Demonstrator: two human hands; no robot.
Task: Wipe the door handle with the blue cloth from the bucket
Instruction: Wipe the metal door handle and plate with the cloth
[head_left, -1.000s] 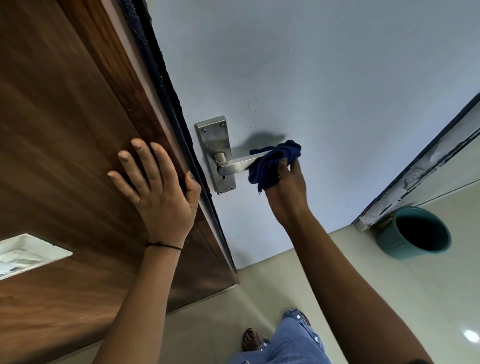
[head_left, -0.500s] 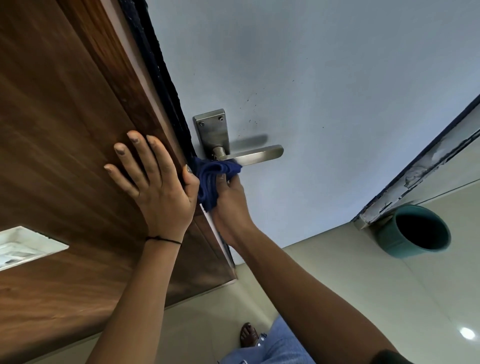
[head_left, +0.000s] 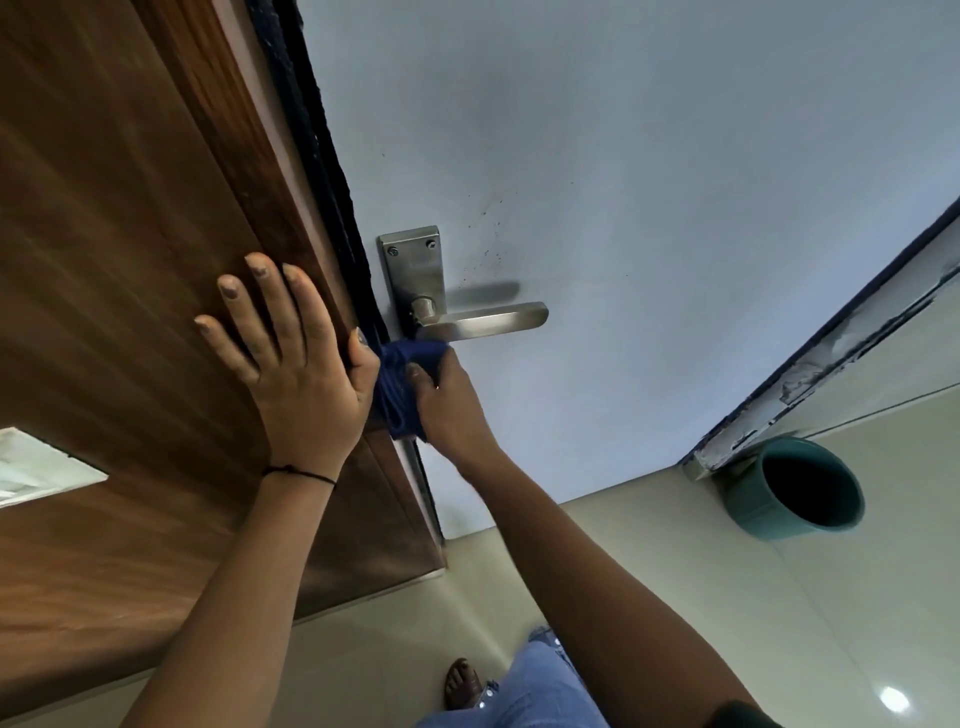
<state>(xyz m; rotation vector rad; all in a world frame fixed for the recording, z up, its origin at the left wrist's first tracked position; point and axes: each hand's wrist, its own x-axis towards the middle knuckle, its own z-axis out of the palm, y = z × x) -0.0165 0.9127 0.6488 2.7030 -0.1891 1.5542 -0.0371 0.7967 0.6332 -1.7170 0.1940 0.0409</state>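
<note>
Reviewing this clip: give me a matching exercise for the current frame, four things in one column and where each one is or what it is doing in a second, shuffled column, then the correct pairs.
Things:
1. left hand
2. right hand
3. blue cloth
4. bucket

Places or states:
A. on the floor by the door frame
B. flat and open against the brown wooden panel
C. bunched just below the inner end of the door handle
D. closed around the cloth

Pairs: 1-B, 2-D, 3-C, 4-A
</note>
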